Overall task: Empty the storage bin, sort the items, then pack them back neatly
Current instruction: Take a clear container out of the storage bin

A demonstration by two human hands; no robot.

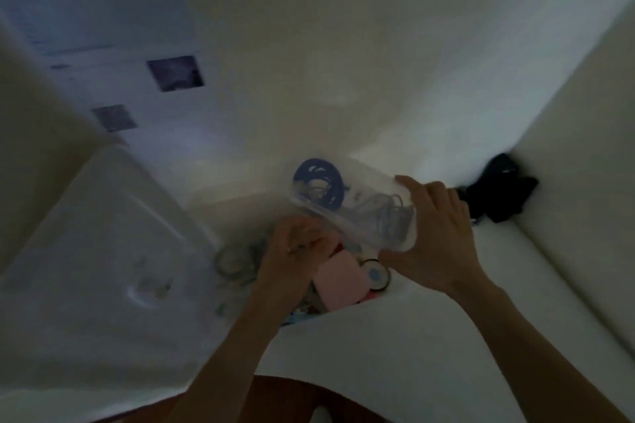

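I hold a clear plastic storage bin (357,203) tilted in the middle of the view, above a white surface. My right hand (436,233) grips its right end. My left hand (292,251) is at its lower left edge, fingers curled on the rim. Inside the bin lie a coiled blue cable (318,182) and a grey tangle of cords (388,213). Below the bin lies a small pile: a pink item (338,282), a round blue-and-white object (374,275) and a coil of greyish cord (237,261). The picture is dim and blurred.
A large translucent lid or bin (103,251) lies at the left on the white surface. A black object (498,189) sits in the corner at the right by the white wall. The white surface (412,354) stretches toward me.
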